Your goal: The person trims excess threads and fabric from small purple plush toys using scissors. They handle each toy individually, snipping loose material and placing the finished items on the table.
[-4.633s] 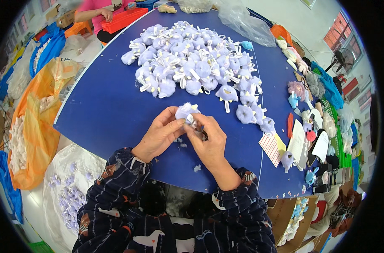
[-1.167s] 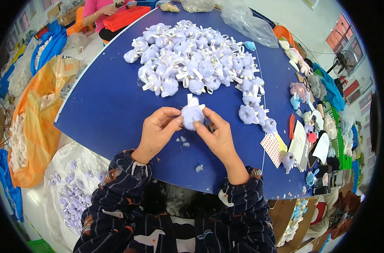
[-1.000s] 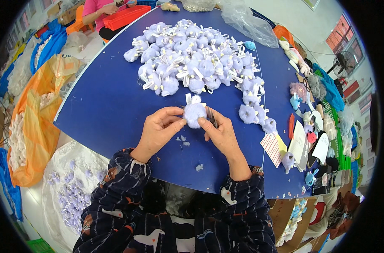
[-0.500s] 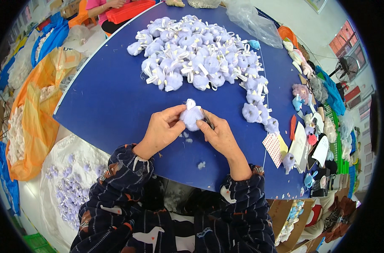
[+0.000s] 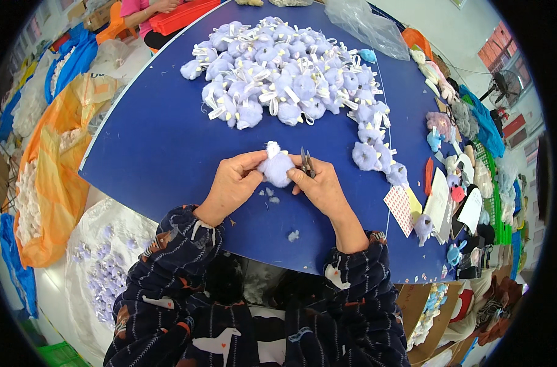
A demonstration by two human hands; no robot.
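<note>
A small fluffy lilac plush piece [image 5: 276,169] with a white loop or tuft on top is held over the blue table [image 5: 168,147]. My left hand [image 5: 229,188] pinches its left side between thumb and fingers. The thumb of my right hand [image 5: 320,191] presses on its right side. That same hand also grips small dark thread snips [image 5: 307,163], whose blades point away from me, beside the plush. Bits of pale fluff [image 5: 272,197] lie on the table just below. Beyond my hands is a large pile of similar lilac plush pieces [image 5: 303,85] with white loops.
Several lilac pieces [image 5: 367,157] trail from the pile at the right. A sticker sheet [image 5: 399,210], papers and small toys crowd the right edge. At the left stand an orange bag [image 5: 64,183] and a white sack [image 5: 76,275] with lilac pieces. Another person [image 5: 145,13] is at the far left.
The snips have come away from the plush's right side and now point upward, their blades plainly visible. The plush has turned slightly in my fingers. The whole view has shifted a little.
</note>
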